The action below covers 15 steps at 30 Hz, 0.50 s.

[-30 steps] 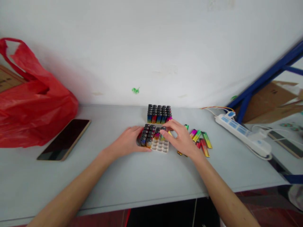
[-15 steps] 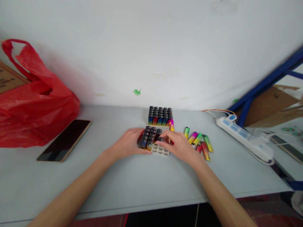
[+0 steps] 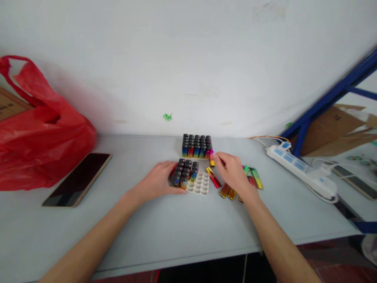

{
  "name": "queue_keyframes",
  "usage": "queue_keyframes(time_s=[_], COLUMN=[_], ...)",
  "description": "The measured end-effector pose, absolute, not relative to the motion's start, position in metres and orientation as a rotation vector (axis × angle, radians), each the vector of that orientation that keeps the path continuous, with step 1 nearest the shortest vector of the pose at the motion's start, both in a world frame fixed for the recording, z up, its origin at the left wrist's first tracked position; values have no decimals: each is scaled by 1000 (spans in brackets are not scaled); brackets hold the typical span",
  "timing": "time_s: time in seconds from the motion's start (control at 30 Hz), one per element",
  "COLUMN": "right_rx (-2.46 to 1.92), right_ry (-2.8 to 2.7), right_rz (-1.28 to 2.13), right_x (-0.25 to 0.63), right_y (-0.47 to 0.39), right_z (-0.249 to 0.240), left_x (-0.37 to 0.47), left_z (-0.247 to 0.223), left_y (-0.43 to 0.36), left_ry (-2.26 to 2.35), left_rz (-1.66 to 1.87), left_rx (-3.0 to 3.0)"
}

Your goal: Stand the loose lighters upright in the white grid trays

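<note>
A white tray (image 3: pixel 202 184) with round holes holds several upright black-topped lighters (image 3: pixel 185 171) on its left side. My left hand (image 3: pixel 159 179) is wrapped around the left edge of that group. My right hand (image 3: pixel 232 169) is pinched at a pink and yellow lighter (image 3: pixel 212 160) near the front right corner of a second, full block of lighters (image 3: pixel 196 146). A red and yellow lighter (image 3: pixel 213 177) lies between the tray and my right hand. More loose lighters (image 3: pixel 257 178) lie under and beyond my right hand, partly hidden by it.
A phone (image 3: pixel 78 179) and a red plastic bag (image 3: pixel 44 129) are on the left of the grey table (image 3: pixel 165 232). On the right lie a white power strip (image 3: pixel 303 169) with cables and another phone (image 3: pixel 355 181), near a blue metal frame (image 3: pixel 330 94) and a cardboard box (image 3: pixel 332 125).
My right hand has left the lighter it held over the tray, now standing in a hole, and moved right and back to the pink and yellow lighter. My left hand stays at the group.
</note>
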State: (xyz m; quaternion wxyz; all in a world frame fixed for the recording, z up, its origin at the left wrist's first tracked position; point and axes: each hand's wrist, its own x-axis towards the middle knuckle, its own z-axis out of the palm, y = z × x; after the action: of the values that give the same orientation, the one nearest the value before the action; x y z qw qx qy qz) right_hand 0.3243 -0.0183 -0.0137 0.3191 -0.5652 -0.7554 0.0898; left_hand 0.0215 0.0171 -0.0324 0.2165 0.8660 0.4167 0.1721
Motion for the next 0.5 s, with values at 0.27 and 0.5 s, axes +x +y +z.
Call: queue_keyframes(time_s=[0.27, 0.5], right_rx=[-1676, -1889], right_ry=[-2107, -1844], right_rz=[152, 224], right_x=[353, 352], right_y=[-3, 3], right_z=[-33, -39], left_x=[21, 21], left_z=[-32, -34], left_y=[16, 17], left_ry=[1163, 1152], left_rz=[489, 524], left_rx=[2388, 2409])
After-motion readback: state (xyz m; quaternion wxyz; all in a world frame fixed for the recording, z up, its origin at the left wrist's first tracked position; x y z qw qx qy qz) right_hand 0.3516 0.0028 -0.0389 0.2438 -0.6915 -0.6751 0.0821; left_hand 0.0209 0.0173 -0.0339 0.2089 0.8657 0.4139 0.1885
